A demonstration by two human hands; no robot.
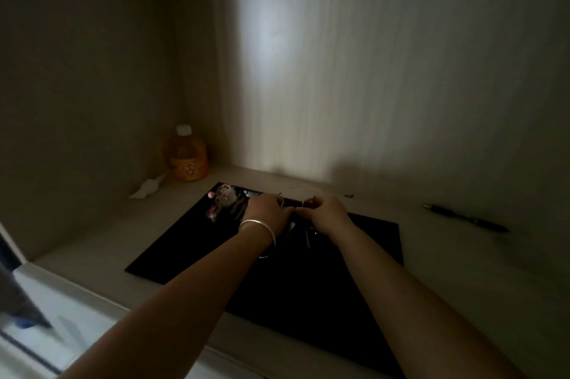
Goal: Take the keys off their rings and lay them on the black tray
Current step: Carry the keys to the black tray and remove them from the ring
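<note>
Dim counter point(101, 243) — both hands, left hand point(266, 209) and right hand point(327, 213), pinch together on a key ring point(294, 209) above the black tray point(172, 255); next, I judge, comes working one key free.

The tray point(185, 243) at the middle of the frame is plain black, with no pattern I can make out in this dim light. On its upper left corner lies a bunch of keys point(223, 203) with pale pink and whitish charms. The bangle point(260, 232) on the left wrist is silver. Further up and left, the bottle point(186, 153) is amber-orange with a white cap and a yellow label bearing a darker printed design. Beside it, the crumpled tissue point(147, 188) is white. At right, the pen point(465, 218) is black. The counter point(92, 249) is pale beige, and the wall point(370, 54) is off-white with faint vertical streaks.
</note>
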